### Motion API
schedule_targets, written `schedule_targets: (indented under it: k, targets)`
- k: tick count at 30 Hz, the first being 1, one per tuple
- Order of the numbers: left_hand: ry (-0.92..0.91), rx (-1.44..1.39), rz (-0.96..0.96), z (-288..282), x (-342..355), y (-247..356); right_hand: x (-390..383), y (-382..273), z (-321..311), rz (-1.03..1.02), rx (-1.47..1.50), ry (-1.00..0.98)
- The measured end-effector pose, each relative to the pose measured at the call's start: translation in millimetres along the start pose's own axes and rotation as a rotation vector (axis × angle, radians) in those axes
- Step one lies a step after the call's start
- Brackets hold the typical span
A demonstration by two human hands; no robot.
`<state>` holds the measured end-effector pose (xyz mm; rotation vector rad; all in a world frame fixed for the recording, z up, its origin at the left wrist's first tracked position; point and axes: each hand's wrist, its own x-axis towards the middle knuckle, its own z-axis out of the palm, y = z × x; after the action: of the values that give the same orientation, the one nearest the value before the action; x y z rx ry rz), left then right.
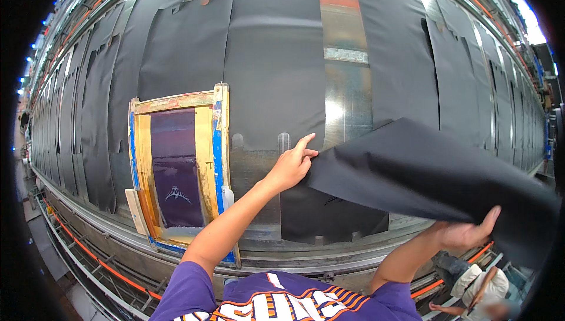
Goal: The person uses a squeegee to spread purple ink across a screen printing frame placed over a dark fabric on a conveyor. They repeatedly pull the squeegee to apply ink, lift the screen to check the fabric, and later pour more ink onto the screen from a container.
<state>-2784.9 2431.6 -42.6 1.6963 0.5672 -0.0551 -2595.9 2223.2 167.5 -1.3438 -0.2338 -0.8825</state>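
A large black sheet (412,162) is raised and folded at the right. My left hand (297,157) grips its left corner, index finger sticking out. My right hand (468,232) holds its right part from below, fingers partly hidden by the sheet. Beneath it, another black piece (335,224) with a partly covered pale printed mark lies on the metal bed. Left of my left hand lies a screen frame (220,126) of wood with blue edging and a dark purple mesh (173,174); a pale squeegee-like strip (138,209) rests at its left side.
Rows of black sheets (265,56) cover the long metal table, with a bare metal strip (347,85) among them. Rails with orange lines (94,262) run along its edges. Another person (477,285) in a pale top is at the lower right, partly out of view.
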Motion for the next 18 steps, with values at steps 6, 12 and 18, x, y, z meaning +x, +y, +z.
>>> schedule_targets:
  k: [6, 12, 18]
  targets:
    - [-0.087, -0.190, -0.033, -10, -6, 7, 2, 2, 84, 0.231, 0.172, -0.164]
    - [0.260, -0.443, 0.020, -26, -17, -5, -33, 62, 239, 0.091, -0.235, -0.826]
    - [0.470, -0.329, 0.056, -48, -52, 11, -106, 166, 338, 0.366, -0.047, -1.318]
